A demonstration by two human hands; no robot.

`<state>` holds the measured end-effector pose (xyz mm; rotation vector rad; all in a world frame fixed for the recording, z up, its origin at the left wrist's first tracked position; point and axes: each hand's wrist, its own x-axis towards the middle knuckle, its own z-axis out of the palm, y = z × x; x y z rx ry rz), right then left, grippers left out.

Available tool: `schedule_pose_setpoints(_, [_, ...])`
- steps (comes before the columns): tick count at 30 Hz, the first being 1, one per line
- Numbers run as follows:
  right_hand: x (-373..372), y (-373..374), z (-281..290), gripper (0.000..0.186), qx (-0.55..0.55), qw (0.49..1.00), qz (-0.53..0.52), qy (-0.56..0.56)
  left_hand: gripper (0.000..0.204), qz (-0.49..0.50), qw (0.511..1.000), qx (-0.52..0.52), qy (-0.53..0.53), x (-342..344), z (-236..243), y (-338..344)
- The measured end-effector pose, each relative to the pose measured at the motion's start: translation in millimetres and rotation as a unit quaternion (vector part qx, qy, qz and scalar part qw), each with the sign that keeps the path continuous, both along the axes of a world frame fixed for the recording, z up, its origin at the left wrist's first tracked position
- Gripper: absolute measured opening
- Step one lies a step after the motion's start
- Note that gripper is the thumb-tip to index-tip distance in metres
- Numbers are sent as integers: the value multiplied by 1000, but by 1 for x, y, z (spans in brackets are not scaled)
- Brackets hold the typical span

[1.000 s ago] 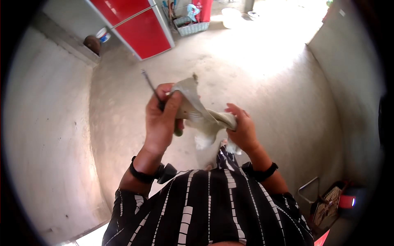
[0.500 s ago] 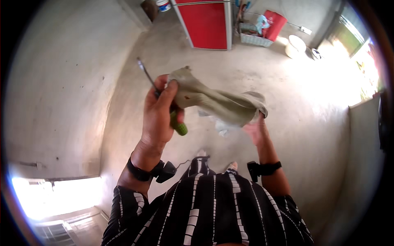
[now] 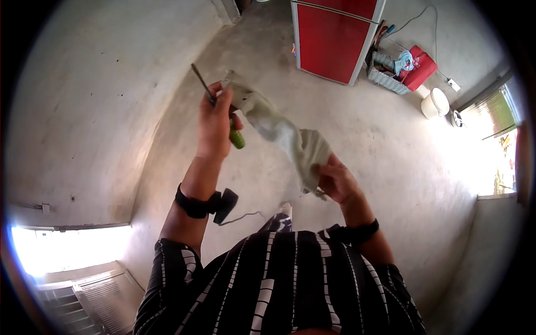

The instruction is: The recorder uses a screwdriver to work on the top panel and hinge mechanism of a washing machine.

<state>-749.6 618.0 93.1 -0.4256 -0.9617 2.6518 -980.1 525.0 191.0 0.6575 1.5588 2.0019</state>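
My left hand (image 3: pixel 215 120) is raised in front of me, closed around a screwdriver (image 3: pixel 219 110) with a green handle and a thin metal shaft pointing up and to the left. The same hand pinches one end of a pale grey cloth (image 3: pixel 282 134). The cloth stretches down to the right, where my right hand (image 3: pixel 335 180) grips its other end. Both wrists wear black bands.
Below me is a bare concrete floor (image 3: pixel 357 128). A red cabinet (image 3: pixel 334 34) stands at the far wall, with a woven basket (image 3: pixel 386 78), a red bag (image 3: pixel 421 67) and a white bucket (image 3: pixel 435 102) to its right. A bright doorway is at the right.
The view has swung, so the red cabinet now sits at top centre. My left hand has lifted the screwdriver and cloth end higher; the right hand has dropped lower, pulling the cloth into a slant.
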Motion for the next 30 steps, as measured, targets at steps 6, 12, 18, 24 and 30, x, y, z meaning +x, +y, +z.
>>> schedule_pose_setpoints(6, [-85,34,27,59,-14,996,-87,18,36,96,936,-242,238,-92,-77,15])
schedule_pose_setpoints(12, [-137,111,-9,51,-13,993,-115,17,41,-233,917,-323,25,-68,-76,64])
schedule_pose_setpoints(18, [-221,170,5,54,-22,997,-74,26,38,-252,929,-271,-36,-105,-64,122])
schedule_pose_setpoints(24, [-285,212,24,39,54,996,-19,-72,29,-91,959,-232,-136,-155,-54,164])
schedule_pose_setpoints(30, [-329,232,1,56,201,963,139,-114,25,-56,970,-220,-83,-222,-43,182])
